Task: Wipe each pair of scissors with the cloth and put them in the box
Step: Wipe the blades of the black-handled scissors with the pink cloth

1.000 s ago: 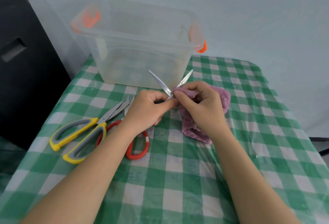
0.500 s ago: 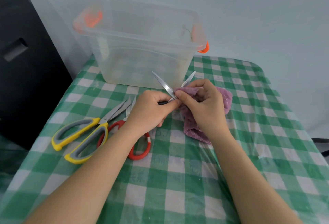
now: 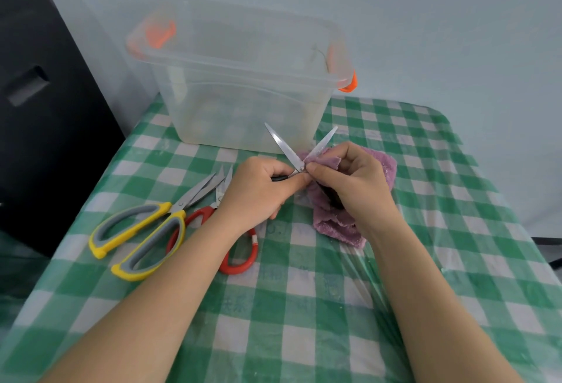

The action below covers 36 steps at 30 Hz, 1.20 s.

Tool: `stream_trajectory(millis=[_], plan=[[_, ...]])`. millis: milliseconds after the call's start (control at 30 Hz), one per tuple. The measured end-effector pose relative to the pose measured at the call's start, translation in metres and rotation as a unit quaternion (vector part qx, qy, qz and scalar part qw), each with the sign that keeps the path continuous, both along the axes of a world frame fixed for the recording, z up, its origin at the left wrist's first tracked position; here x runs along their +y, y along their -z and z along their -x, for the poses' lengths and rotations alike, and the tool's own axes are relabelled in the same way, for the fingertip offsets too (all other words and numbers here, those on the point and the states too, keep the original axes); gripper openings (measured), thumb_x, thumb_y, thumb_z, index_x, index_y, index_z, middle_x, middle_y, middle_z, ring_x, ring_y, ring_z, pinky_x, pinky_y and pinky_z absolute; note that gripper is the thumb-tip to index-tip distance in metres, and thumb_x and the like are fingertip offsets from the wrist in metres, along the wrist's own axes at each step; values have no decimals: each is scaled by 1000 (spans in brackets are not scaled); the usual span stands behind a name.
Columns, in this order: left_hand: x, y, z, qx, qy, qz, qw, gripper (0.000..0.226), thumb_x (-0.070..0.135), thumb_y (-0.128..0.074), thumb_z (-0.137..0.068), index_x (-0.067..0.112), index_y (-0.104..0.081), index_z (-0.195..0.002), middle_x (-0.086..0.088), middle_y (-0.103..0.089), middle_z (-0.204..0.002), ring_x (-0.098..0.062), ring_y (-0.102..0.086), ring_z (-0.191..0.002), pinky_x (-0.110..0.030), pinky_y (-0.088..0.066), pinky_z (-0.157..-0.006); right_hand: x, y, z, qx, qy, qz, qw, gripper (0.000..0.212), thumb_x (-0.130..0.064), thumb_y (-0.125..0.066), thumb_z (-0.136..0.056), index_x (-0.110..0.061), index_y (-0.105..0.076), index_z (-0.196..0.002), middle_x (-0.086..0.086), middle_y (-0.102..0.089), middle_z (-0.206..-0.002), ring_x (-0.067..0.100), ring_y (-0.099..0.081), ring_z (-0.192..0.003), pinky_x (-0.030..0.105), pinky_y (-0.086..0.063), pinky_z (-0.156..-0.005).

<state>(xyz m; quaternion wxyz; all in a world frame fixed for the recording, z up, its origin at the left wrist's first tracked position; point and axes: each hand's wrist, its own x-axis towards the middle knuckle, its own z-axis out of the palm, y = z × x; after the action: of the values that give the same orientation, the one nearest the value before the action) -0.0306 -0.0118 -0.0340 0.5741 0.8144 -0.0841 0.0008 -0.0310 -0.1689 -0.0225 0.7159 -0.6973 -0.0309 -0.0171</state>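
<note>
My left hand grips the dark handle of a small pair of scissors, whose silver blades stand spread in a V in front of the box. My right hand pinches a fold of the purple cloth around the right blade near the pivot. The rest of the cloth lies bunched under that hand. A yellow-and-grey pair of scissors and a red-handled pair lie on the table to the left, partly under my left forearm. The clear plastic box with orange latches stands open at the back.
The table wears a green-and-white checked cloth under clear plastic. A black cabinet stands close along the left edge. A pale wall runs right behind the box.
The hands and the small scissors have stayed almost in place. My right fingers with the cloth have shifted slightly along the right blade near the pivot.
</note>
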Motion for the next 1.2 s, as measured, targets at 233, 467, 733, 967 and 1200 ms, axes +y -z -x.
stream_trajectory(millis=[233, 467, 733, 967, 1200], plan=[[1, -2, 0, 3, -4, 1, 1000, 30, 31, -69, -88, 15, -67, -63, -5, -45, -40, -16, -38, -32, -21, -32, -41, 1, -1, 3, -35, -19, 6, 999, 9, -5, -63, -92, -7, -65, -84, 7, -71, -71, 10, -63, -53, 19, -48, -48], [-3, 1, 0, -15, -8, -11, 1000, 39, 32, -67, -90, -2, -66, -70, 0, -44, -36, -12, -40, -30, -21, -33, -41, 14, 8, 3, -87, 79, 60, 991, 23, -8, -77, -81, 1, -57, -86, 7, -71, -77, 13, -66, -68, 20, -52, -60], [0, 0, 0, -7, -1, -17, 1000, 34, 32, -68, -89, 4, -69, -71, 0, -45, -35, -13, -40, -31, -21, -33, -41, 11, 8, -1, -54, 67, 26, 996, 19, -2, -73, -84, 5, -56, -89, 8, -74, -82, 16, -70, -72, 27, -57, -64], [2, 0, -2, 5, -1, -4, 1000, 28, 31, -70, -87, 14, -70, -66, -2, -45, -39, -15, -40, -33, -21, -33, -44, 1, 3, -2, -20, 17, 14, 1000, 15, 0, -67, -87, 5, -55, -93, -1, -73, -72, 9, -68, -66, 21, -55, -62], [-1, 3, 0, -36, -15, -34, 999, 35, 30, -68, -90, -1, -68, -73, 3, -44, -34, -9, -41, -28, -20, -33, -39, 18, 9, 1, -63, 94, 47, 992, 27, -7, -75, -83, -11, -50, -75, 11, -71, -78, 17, -66, -71, 22, -55, -61]])
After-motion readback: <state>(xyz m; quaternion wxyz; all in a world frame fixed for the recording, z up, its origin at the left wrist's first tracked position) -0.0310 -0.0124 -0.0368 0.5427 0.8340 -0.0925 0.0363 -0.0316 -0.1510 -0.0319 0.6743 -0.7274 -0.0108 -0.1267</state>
